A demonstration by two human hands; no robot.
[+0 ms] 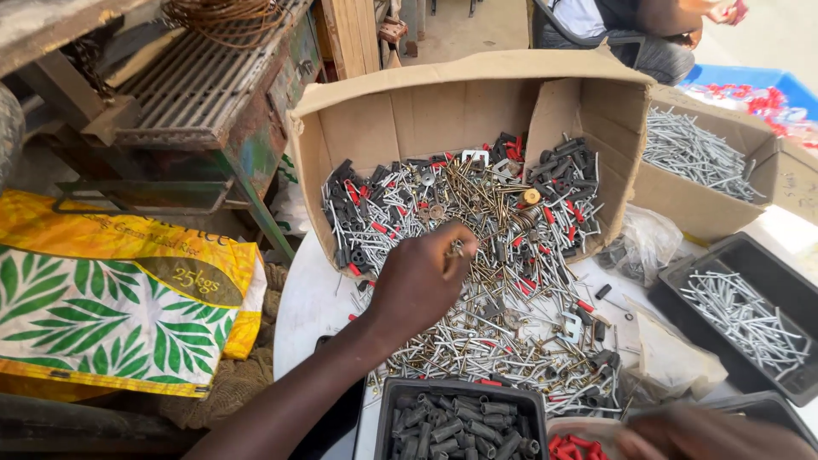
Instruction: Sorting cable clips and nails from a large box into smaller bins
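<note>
While fasteners (477,255) spill past the box (400,111), left hand (422,277) pinches one.

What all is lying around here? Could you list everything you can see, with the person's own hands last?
mixed fasteners: too many to count, silver, brass, black and red, spilling from the open cardboard box onto the white table
second cardboard box: one, brown, right, holds silver nails
black tray: one, right, holds silver nails
black bin: one, bottom centre, holds dark grey plugs
red plugs: several, bottom edge
plastic bags: a few, clear, right of the pile
sack: one, yellow with green leaves, left
metal bench: one, rusty, upper left
another person: one, seated, top right
left hand: pinching a small brass piece over the pile
right hand: bottom right, blurred, grip unclear
</note>
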